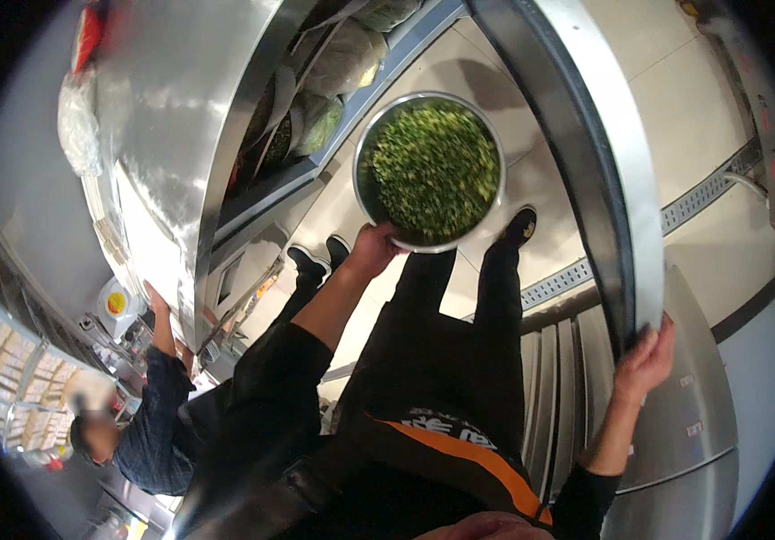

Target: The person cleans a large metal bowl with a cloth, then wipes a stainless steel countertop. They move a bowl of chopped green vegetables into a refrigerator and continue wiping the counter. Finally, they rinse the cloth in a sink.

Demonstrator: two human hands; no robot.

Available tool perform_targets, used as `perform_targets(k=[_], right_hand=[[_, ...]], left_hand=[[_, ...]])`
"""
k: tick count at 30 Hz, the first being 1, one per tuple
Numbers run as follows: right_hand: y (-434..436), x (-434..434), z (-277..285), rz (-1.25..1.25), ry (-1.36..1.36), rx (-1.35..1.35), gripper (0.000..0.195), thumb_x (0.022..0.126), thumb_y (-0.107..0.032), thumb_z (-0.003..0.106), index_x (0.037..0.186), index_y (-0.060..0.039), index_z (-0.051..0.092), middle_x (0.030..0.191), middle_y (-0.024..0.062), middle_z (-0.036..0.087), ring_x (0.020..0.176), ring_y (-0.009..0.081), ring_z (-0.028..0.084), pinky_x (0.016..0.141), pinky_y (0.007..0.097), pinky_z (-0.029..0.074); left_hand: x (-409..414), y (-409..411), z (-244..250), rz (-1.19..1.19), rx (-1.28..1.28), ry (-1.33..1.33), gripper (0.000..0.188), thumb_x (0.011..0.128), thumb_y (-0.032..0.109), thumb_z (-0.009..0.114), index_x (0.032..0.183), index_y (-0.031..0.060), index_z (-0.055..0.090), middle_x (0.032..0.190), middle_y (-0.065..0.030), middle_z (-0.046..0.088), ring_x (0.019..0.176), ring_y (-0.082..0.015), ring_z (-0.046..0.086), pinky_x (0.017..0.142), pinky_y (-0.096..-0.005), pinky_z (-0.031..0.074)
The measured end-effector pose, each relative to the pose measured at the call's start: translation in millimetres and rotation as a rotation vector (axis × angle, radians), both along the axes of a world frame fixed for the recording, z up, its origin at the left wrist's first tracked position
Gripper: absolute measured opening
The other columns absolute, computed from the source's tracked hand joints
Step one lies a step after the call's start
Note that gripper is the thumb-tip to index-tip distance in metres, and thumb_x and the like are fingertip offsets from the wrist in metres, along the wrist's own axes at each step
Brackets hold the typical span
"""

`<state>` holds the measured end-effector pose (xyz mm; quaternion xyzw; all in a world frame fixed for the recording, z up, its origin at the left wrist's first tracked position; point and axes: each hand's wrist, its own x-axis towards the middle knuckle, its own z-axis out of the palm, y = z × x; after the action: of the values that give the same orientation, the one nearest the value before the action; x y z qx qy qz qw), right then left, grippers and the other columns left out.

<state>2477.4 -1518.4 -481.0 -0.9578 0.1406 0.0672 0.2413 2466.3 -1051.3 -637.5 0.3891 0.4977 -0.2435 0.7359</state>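
Note:
My left hand (375, 251) grips the near rim of a round stainless-steel bowl (364, 183). Finely chopped green vegetables (436, 169) fill much of the bowl, which hangs over the tiled floor before my legs. On the right, my right hand (645, 358) holds the edge of a stainless-steel refrigerator door (620, 135). The door stands open, with its dark gasket facing the bowl. To the bowl's left is the open undercounter refrigerator, where plastic bags of produce (343, 57) and a bag of leafy greens (320, 125) sit inside.
A steel countertop (178, 81) spans the left, bearing a wrapped plastic bundle (78, 125). Another person (158, 418) stands at that counter, one hand on it. A slotted floor drain (556, 282) crosses the tiles. Steel cabinets (684, 391) stand at the lower right.

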Motion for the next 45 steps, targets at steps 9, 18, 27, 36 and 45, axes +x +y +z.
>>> perform_targets(k=[9,18,27,36,45], right_hand=[[-38.7,-40.8,-12.7,-0.021,0.036,-0.139,0.060,0.104,-0.039,0.034,0.130,0.0124,0.051,0.126,0.0290,0.057,0.114,0.0406,0.056,0.100,0.0431,0.040],[-54.3,-64.5,-9.7,-0.049,0.038,-0.248,0.061,0.106,-0.038,0.032,0.136,0.0130,0.044,0.132,0.0274,0.054,0.122,0.0335,0.052,0.106,0.0390,0.036],[-60.8,-69.1,-1.6,-0.113,0.118,-0.249,0.073,0.103,-0.049,0.027,0.137,0.0144,0.042,0.136,0.0300,0.050,0.123,0.0388,0.050,0.107,0.0431,0.034],[-66.3,-75.8,-3.4,-0.093,0.105,-0.282,0.074,0.103,-0.050,0.027,0.137,0.0139,0.042,0.134,0.0299,0.051,0.122,0.0390,0.050,0.107,0.0433,0.033],[-65.3,-72.2,-5.0,-0.137,0.111,-0.202,0.076,0.103,-0.052,0.028,0.136,0.0150,0.042,0.137,0.0297,0.048,0.127,0.0391,0.047,0.109,0.0440,0.033]], left_hand=[[106.5,99.8,-157.2,0.287,0.066,-0.241,0.025,0.086,0.005,0.049,0.109,-0.0020,0.055,0.113,-0.0141,0.062,0.105,-0.0302,0.059,0.095,-0.0430,0.048],[239.6,156.7,-196.4,0.779,0.030,-0.445,0.026,0.097,0.011,0.044,0.113,-0.0061,0.054,0.113,-0.0180,0.062,0.103,-0.0314,0.064,0.092,-0.0422,0.057],[293.4,225.8,-224.4,0.652,-0.192,-0.675,0.038,0.103,0.022,0.039,0.128,-0.0022,0.054,0.130,-0.0190,0.059,0.119,-0.0356,0.058,0.100,-0.0491,0.052],[293.3,196.1,-191.7,0.675,-0.194,-0.651,0.033,0.100,0.018,0.046,0.121,-0.0030,0.059,0.121,-0.0192,0.064,0.113,-0.0346,0.061,0.097,-0.0486,0.054],[284.2,164.4,-178.5,0.691,-0.252,-0.602,0.032,0.099,0.018,0.046,0.119,-0.0038,0.058,0.116,-0.0218,0.064,0.107,-0.0374,0.063,0.094,-0.0514,0.054]])
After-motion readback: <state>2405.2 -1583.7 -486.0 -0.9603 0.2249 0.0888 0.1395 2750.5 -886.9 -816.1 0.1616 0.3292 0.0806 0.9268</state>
